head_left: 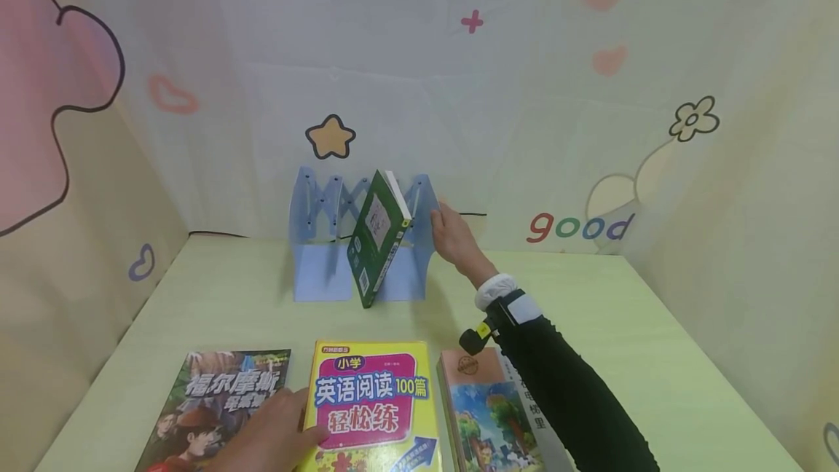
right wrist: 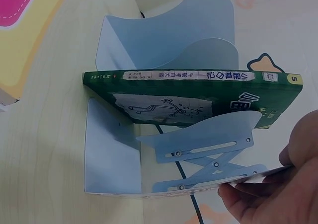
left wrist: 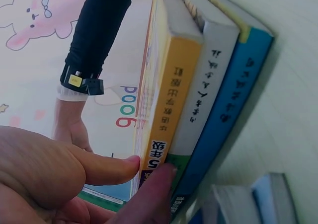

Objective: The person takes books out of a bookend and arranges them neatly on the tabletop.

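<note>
My left hand point(head_left: 275, 428) pinches the left edge of a yellow workbook point(head_left: 370, 384), thumb on its cover. In the left wrist view this workbook's orange spine point(left wrist: 174, 80) tops a stack, over a white-spined book point(left wrist: 208, 80) and a blue-spined book point(left wrist: 236, 92). At the back of the table stands a pale blue expandable bookend point(head_left: 323, 279). Its right end plate is gripped near the edge between thumb and fingers of my right hand point(head_left: 457, 239). Inside the bookend a green book point(head_left: 376, 239) stands on end, tilted, its spine facing forward and right.
Left of the yellow workbook lies a dark comic-style book point(head_left: 216, 399). On the right, a book with a colourful garden cover point(head_left: 488, 414) lies partly under the right sleeve point(head_left: 570, 384). A printed cloth backdrop point(head_left: 406, 93) rises behind the table point(head_left: 557, 297).
</note>
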`<state>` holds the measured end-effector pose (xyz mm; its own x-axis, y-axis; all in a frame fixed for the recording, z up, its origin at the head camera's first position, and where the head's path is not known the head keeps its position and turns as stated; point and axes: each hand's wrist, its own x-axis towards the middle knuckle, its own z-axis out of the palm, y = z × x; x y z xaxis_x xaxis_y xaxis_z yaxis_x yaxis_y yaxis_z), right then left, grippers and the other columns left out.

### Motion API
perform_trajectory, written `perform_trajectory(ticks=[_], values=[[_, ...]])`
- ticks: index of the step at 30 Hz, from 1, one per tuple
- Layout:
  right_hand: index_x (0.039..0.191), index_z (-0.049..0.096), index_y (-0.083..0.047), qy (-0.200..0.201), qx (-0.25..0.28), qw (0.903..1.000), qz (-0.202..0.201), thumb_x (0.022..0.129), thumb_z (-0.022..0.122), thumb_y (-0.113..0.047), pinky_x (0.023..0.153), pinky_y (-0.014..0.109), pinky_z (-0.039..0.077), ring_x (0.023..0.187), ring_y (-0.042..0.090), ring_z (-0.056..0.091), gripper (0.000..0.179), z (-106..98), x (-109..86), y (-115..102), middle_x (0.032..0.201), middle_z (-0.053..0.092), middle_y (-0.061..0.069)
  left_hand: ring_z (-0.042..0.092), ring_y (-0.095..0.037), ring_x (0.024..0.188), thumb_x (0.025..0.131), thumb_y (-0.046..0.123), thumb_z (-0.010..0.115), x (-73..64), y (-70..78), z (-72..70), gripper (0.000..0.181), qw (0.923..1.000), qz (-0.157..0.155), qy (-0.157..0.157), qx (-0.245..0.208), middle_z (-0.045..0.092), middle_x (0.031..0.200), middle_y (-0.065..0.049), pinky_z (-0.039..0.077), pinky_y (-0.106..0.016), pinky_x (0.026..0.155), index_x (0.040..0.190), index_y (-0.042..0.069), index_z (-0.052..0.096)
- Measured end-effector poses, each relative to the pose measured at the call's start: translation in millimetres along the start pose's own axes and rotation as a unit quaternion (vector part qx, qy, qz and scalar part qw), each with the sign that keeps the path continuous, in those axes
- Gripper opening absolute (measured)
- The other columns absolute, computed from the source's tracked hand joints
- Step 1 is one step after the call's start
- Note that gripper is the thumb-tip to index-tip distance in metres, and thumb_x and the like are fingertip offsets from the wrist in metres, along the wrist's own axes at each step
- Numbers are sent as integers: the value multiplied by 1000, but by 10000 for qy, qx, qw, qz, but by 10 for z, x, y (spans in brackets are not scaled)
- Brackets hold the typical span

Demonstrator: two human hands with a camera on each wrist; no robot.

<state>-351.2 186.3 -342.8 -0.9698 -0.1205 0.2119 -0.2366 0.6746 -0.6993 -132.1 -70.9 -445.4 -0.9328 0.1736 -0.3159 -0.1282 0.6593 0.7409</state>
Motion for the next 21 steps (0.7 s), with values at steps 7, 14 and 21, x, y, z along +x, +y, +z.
perform_trajectory(ticks=[7,14,21], values=[[152,44,2,-35,27,10000,21,113,27,-21,114,52,39,135,37,51,49,-17,-5,-18,145,54,25,59,-19,80,95,26,77,11,13,-29,39,9997,32,-202,-116,58,91,-4,59,-38,76,124,2,67],[151,45,2,-72,139,9998,91,113,27,-23,113,52,41,134,38,52,49,-24,-9,-10,143,56,26,68,-19,72,96,23,75,37,5,-73,38,9970,-11,-507,-583,68,90,-3,63,-40,73,123,-2,63],[151,46,2,-94,182,9998,15,113,29,-23,113,53,41,135,38,52,48,-23,-3,-9,143,56,26,68,-18,74,94,27,78,43,0,-61,44,9976,-207,-425,-505,67,92,-3,63,-42,74,124,-1,63]])
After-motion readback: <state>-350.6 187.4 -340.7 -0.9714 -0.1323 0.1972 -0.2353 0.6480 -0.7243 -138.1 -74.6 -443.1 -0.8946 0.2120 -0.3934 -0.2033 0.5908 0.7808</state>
